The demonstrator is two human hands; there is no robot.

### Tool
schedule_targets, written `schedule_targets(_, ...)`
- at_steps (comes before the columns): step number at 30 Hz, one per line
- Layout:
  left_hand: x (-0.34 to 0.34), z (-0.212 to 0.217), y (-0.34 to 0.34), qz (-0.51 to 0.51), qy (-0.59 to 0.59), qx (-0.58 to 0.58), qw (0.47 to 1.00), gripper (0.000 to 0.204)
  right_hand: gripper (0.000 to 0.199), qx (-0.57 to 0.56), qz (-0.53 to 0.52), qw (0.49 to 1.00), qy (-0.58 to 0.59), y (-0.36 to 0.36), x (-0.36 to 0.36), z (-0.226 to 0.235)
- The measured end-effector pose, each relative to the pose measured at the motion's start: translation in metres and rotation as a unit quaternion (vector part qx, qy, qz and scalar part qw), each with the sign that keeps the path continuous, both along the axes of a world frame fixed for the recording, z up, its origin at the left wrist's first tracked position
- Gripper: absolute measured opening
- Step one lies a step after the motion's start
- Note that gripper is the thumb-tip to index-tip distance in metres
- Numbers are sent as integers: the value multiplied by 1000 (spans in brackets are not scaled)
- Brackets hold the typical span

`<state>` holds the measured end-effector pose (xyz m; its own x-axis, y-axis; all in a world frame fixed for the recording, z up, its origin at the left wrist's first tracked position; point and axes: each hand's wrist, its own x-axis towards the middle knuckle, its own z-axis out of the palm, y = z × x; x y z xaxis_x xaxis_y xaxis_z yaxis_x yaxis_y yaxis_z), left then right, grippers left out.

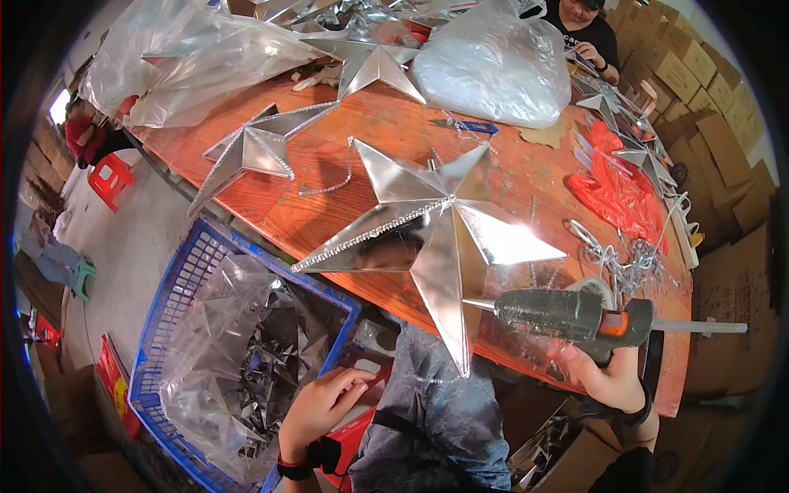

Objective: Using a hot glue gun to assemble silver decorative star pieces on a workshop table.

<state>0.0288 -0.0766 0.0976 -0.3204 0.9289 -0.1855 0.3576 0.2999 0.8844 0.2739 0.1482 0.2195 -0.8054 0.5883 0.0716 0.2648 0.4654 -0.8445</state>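
Observation:
My right hand (608, 380) is wrapped around the handle of a dark green hot glue gun (555, 316) with a translucent glue stick out of its back. Its nozzle reaches the lower arm of a large silver five-pointed star (436, 267), at the table's near edge; whether it touches cannot be told. A rhinestone chain (370, 230) runs along the star's left arm to the centre. A short bit of chain hangs by the lower tip. Below and left of the star, my left hand (322, 407) is held near my knee, fingers loosely bent, with nothing visible in them.
A blue plastic basket (148, 370) at lower left holds bagged silver stars. On the wooden table (493, 177) lie more stars, plastic bags (493, 66), a blue-handled cutter (468, 126), a red bag (612, 189) and tangled chain (633, 267). A co-worker (588, 37) sits far right, near stacked cartons.

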Motion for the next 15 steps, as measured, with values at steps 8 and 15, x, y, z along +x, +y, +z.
schedule_targets(8,-3,-2,-4,6,9,-6,1000,20,23,-5,-50,999,1,0,-5,-3)
schedule_targets(15,-2,-3,-2,3,15,3,1000,20,21,-29,-94,995,-31,-1,-8,4)
